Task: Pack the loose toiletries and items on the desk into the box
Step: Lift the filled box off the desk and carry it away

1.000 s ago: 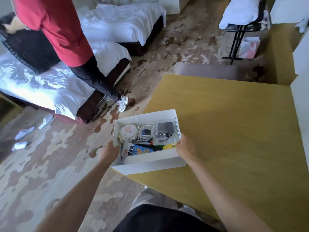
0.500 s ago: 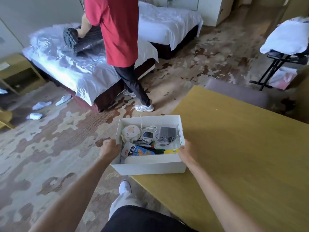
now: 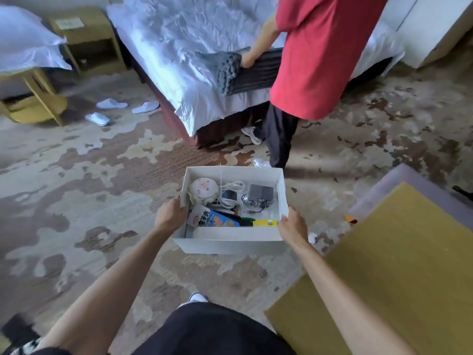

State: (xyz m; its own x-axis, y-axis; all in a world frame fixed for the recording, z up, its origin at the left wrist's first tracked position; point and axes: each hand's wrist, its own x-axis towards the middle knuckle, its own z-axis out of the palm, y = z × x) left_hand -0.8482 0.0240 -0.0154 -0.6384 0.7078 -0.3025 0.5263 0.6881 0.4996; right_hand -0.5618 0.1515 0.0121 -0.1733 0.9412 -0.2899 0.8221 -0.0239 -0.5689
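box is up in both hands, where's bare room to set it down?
Desk top, right of the right hand, shows bare. Open carpet lies left of the left hand. Crowded ahead: bed and standing person. Box itself is full.

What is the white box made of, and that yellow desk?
The box looks like thin matte white cardboard: its walls are slim, flat and folded at the corners. The desk looks like smooth yellowish wood or wood-look laminate, with a faint sheen; which one cannot be told.
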